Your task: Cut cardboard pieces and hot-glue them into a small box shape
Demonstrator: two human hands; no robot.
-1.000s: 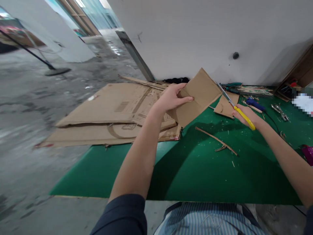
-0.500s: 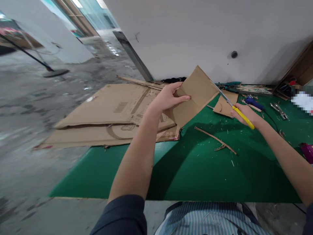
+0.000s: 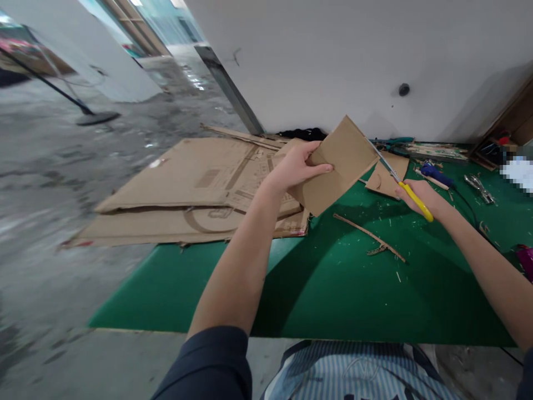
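Observation:
A rectangular piece of brown cardboard (image 3: 339, 164) is held tilted above the table, pinched between the thumb and fingers of my left hand (image 3: 297, 165). Yellow-handled scissors (image 3: 416, 201) are gripped in my right hand (image 3: 420, 195), whose fingers are partly hidden. The metal blades lie along the right-hand edge of the cardboard piece. Below, on the green table (image 3: 333, 300), rests a thin torn cardboard strip (image 3: 368, 236). A smaller flat cardboard piece (image 3: 387, 176) lies behind the scissors.
Large flattened cardboard sheets (image 3: 166, 178) extend over the table's left edge. At the right are a blue-handled tool (image 3: 436, 174) with a cord, a metal tool (image 3: 478, 188) and a purple object (image 3: 525, 261). Teal-handled pliers (image 3: 395, 141) lie near the white wall (image 3: 333, 55).
My left hand and the cardboard piece sit slightly farther right in view. The scissors remain at the piece's edge, and the camera view has shifted a little.

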